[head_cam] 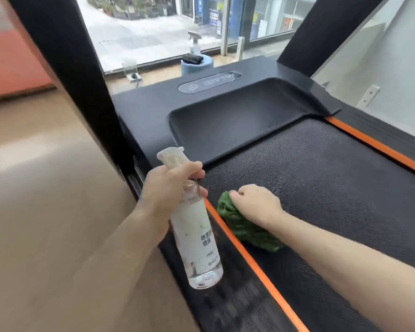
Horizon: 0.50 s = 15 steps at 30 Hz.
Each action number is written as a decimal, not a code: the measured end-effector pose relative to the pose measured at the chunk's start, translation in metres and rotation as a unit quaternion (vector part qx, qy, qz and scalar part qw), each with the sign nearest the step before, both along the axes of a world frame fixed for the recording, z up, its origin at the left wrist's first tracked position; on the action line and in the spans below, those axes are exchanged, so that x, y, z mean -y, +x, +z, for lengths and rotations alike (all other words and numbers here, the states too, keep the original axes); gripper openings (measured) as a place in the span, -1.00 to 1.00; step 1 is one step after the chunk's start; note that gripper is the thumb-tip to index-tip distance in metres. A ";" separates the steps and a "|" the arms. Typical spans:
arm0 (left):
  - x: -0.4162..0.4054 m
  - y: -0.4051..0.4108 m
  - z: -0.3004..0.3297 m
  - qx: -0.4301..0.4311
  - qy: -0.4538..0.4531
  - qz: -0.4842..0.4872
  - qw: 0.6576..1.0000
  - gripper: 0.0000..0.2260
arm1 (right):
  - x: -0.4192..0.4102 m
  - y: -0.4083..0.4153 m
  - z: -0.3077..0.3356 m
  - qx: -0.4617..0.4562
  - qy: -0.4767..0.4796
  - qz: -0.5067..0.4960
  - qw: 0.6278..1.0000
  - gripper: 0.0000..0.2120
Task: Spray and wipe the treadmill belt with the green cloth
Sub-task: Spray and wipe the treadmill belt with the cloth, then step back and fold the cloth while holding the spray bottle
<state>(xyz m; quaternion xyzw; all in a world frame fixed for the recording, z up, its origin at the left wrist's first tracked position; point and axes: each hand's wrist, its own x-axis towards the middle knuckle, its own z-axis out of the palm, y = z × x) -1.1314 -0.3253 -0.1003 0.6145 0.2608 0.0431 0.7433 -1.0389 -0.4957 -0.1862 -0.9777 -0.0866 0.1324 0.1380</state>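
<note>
The dark treadmill belt point(321, 178) runs between two orange strips. My right hand point(254, 202) grips the bunched green cloth point(244, 226) and holds it down on the belt near the left orange strip point(249, 262). My left hand point(168, 188) grips the neck of a clear spray bottle point(197, 240) with a white label. The bottle hangs above the treadmill's left side rail, nozzle pointing up and to the right.
The black motor cover point(237, 113) rises at the belt's front end. Two black uprights point(65, 68) frame the view. Behind the treadmill, by the window, stand another spray bottle point(194, 44) and a blue roll point(197, 65) with a dark item on top. Wooden floor point(46, 200) lies to the left.
</note>
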 end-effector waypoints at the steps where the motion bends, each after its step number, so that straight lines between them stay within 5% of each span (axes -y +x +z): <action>1: -0.007 -0.010 0.002 -0.005 -0.006 0.008 1.000 -0.89 | -0.012 0.001 0.011 -0.041 0.041 -0.008 0.998 -0.58; 7: -0.056 -0.072 -0.001 -0.013 -0.089 0.022 0.996 -0.64 | -0.093 -0.029 0.060 -0.199 0.356 -0.092 0.908 -0.32; 15: -0.102 -0.124 0.007 -0.049 -0.083 0.018 0.995 -0.84 | -0.155 -0.093 0.086 -0.429 0.461 0.000 0.777 -0.64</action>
